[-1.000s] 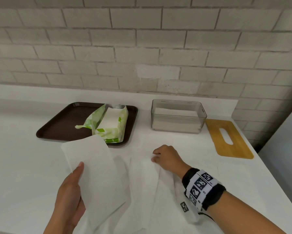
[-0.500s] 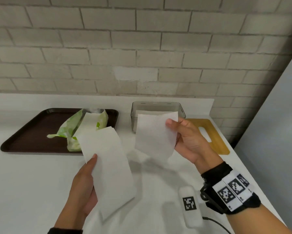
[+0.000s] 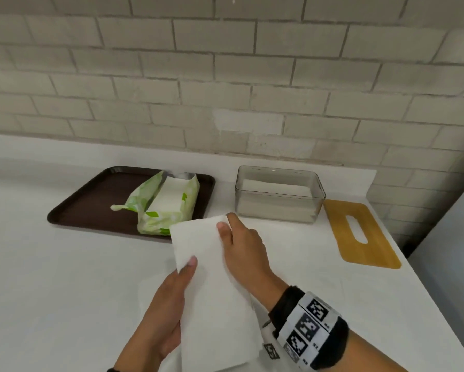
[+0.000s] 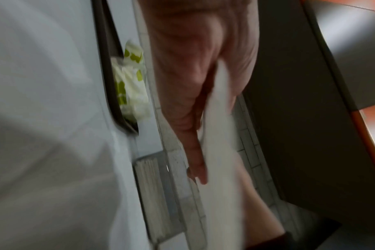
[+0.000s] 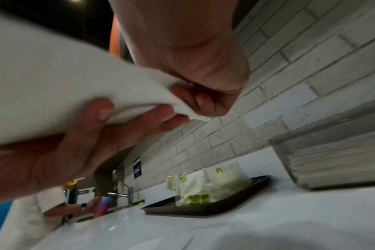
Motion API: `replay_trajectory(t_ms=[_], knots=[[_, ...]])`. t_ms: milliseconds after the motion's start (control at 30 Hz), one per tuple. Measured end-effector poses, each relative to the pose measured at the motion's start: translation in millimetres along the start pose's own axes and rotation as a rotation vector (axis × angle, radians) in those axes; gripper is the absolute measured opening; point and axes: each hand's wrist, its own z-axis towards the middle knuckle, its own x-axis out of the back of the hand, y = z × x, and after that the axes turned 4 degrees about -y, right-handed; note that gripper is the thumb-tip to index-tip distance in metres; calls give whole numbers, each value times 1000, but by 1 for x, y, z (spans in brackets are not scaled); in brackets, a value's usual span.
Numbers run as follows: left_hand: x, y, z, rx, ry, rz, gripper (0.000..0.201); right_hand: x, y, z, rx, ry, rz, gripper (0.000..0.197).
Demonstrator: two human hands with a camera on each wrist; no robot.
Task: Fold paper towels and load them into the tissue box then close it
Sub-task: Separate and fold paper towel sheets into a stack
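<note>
Both hands hold folded white paper towels (image 3: 214,285) above the counter, in front of the tray. My left hand (image 3: 169,304) grips the towels' left edge, thumb on top and fingers beneath (image 5: 139,116). My right hand (image 3: 241,245) pinches the far right corner (image 5: 182,103) between thumb and fingers. The clear tissue box (image 3: 279,194) stands open behind, with a stack of white towels inside (image 5: 332,160). Its wooden lid (image 3: 359,232), with a slot, lies flat to the box's right. In the left wrist view the towel (image 4: 220,135) runs edge-on along my left hand (image 4: 195,118).
A dark brown tray (image 3: 96,200) at the back left carries an opened green-and-white towel pack (image 3: 166,205). A brick wall (image 3: 225,76) backs the counter. The right wrist view shows a sink tap (image 5: 128,196) and another person's hand (image 5: 79,207) far left.
The two hands, each holding a towel apart, have come together. The towels now lie as one stack held by both hands, lower and closer to the counter.
</note>
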Motion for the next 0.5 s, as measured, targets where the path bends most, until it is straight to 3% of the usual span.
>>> replay_trajectory(t_ms=[67, 167, 267, 333, 367, 500], knots=[[14, 0, -6, -26, 63, 73, 30, -8, -7, 5, 20, -46, 196, 25], [46, 6, -20, -74, 190, 70, 25, -14, -2, 20, -92, -149, 383, 6], [80, 11, -36, -128, 287, 46, 26, -28, 9, 30, -225, -403, 301, 16], [99, 13, -45, -150, 332, 44, 27, -42, 13, 34, -245, -554, 101, 6], [106, 13, -48, -154, 355, 38, 27, -47, 11, 34, -224, -614, -22, 9], [118, 17, -56, -174, 394, 25, 22, -71, 2, 27, -188, -718, -312, 56]])
